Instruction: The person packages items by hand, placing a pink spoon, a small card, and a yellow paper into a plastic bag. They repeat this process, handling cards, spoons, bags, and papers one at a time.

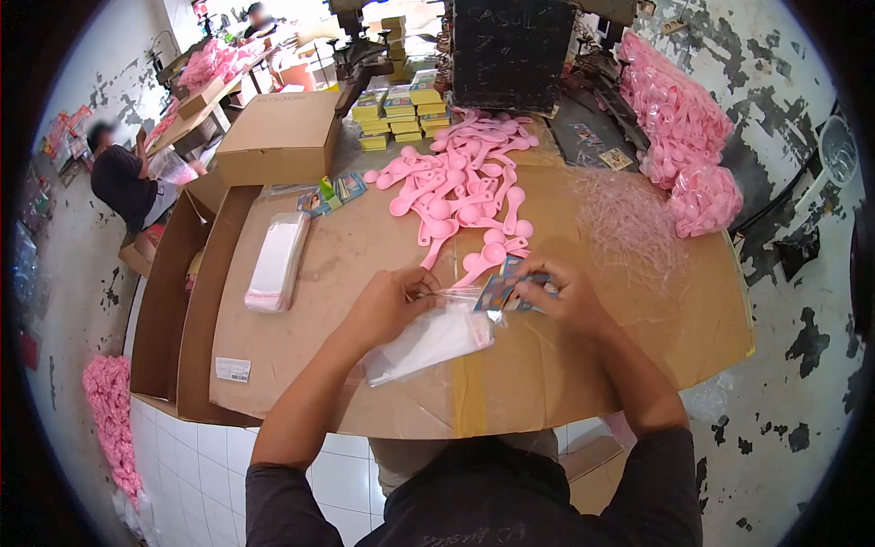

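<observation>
Above the near middle of the cardboard-covered table, my left hand (398, 301) pinches the edge of a clear plastic bag (451, 296). My right hand (558, 294) holds a small stack of colourful printed cards (499, 290) at the bag's right end, its fingers closed round them. Under both hands lies a stack of clear bags (428, 345), slightly tilted. Just beyond the hands, a pile of pink spoons (460, 196) spreads back across the table. Whether the cards are inside the bag's mouth, I cannot tell.
Another bag stack (278, 260) lies left, near loose cards (333, 194) and a closed carton (278, 137). An open box (187, 301) stands at the left edge. Plastic strips (633, 223) and bagged pink spoons (679, 118) are right. Card stacks (399, 109) stand behind. A person (128, 178) sits far left.
</observation>
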{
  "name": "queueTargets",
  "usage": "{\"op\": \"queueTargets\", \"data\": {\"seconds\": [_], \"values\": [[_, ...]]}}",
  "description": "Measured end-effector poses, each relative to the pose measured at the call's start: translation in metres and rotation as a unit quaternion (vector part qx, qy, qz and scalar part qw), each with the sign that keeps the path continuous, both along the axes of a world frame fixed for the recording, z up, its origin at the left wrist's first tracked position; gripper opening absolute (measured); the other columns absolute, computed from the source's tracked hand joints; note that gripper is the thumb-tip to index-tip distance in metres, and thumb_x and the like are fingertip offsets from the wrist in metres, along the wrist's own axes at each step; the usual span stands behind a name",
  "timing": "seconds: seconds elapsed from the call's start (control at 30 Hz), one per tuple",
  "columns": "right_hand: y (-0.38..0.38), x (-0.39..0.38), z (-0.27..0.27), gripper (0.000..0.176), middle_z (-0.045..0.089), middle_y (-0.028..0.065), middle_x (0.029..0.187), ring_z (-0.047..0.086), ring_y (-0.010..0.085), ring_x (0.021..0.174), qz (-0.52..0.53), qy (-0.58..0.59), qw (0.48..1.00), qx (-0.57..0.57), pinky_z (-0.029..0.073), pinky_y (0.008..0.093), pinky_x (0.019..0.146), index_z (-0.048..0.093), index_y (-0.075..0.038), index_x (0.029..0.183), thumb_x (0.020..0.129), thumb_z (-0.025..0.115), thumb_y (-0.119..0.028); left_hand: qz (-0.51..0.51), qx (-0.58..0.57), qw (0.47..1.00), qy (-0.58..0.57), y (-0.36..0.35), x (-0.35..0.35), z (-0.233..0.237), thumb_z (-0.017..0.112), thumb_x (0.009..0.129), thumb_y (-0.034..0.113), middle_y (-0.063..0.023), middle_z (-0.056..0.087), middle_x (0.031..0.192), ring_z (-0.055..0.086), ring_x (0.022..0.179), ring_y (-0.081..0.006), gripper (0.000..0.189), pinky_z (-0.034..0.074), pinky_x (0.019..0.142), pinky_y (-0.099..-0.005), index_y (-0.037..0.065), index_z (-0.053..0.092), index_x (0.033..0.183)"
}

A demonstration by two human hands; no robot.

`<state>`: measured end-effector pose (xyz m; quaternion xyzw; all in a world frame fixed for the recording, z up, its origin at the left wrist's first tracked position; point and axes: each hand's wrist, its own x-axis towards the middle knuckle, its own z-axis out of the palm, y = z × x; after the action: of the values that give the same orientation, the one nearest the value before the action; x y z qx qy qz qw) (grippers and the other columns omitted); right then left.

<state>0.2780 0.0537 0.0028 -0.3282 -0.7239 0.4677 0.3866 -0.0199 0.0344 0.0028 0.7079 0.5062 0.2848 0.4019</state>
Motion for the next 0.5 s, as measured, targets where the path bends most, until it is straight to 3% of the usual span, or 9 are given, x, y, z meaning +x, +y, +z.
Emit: {"op": "queueTargets", "data": {"seconds": [0.07,0.17,0.27,0.37,0.5], "values": [[-0.006,-0.01,-0.002,0.014,0.071,0.0096,0.101,0.069,0.0183,0.088,0.055,-0.025,0.997,0.047,0.054,0.0324,0.084,0.066,-0.002,0.106,0.095,0.068,-0.009,-0.004,0.003,0.998,0.066,-0.004,0.001,0.01,0.078,0.09,0.014,-0.0035,0.073,0.089,0.067,0.078,-0.0122,0.024,0.055,0.072,-0.0304,-0.002,0.071,0.106],[-0.003,-0.018,-0.013,0.017,0.07,0.0128,0.1,0.069,0.0263,0.092,0.099,-0.144,0.962,0.209,0.051,0.0389,0.093,0.067,-0.004,0.107,0.091,0.069,-0.009,-0.03,0.086,0.996,0.015,-0.001,-0.005,-0.003,0.075,0.093,0.014,-0.0022,0.074,0.093,0.068,0.084,-0.0132,0.023,0.054,0.074,-0.0299,-0.002,0.071,0.109],[-0.003,-0.023,-0.024,0.019,0.069,0.0148,0.099,0.066,0.0324,0.094,0.084,-0.157,0.949,0.26,0.048,0.0438,0.098,0.068,-0.006,0.107,0.088,0.069,-0.007,0.013,0.143,0.985,-0.096,0.002,-0.008,-0.008,0.071,0.093,0.008,-0.0052,0.073,0.092,0.066,0.079,-0.0122,0.016,0.053,0.071,-0.0294,-0.003,0.069,0.105],[-0.003,-0.023,-0.019,0.022,0.068,0.0139,0.1,0.066,0.0332,0.093,0.095,-0.17,0.944,0.265,0.047,0.0439,0.098,0.067,-0.007,0.108,0.087,0.067,-0.004,-0.002,-0.081,0.97,-0.23,0.003,-0.018,0.003,0.069,0.095,0.007,-0.0051,0.074,0.094,0.066,0.081,-0.0099,0.015,0.053,0.074,-0.0269,-0.001,0.068,0.107],[-0.008,-0.022,-0.011,0.027,0.068,0.0121,0.102,0.067,0.0292,0.092,0.043,-0.168,0.966,0.19,0.051,0.0391,0.091,0.067,-0.007,0.111,0.084,0.067,0.0,-0.039,-0.124,0.942,-0.308,-0.005,-0.009,0.016,0.067,0.098,0.009,-0.0082,0.075,0.098,0.068,0.084,-0.01,0.016,0.054,0.077,-0.0256,-0.001,0.066,0.111]]}}
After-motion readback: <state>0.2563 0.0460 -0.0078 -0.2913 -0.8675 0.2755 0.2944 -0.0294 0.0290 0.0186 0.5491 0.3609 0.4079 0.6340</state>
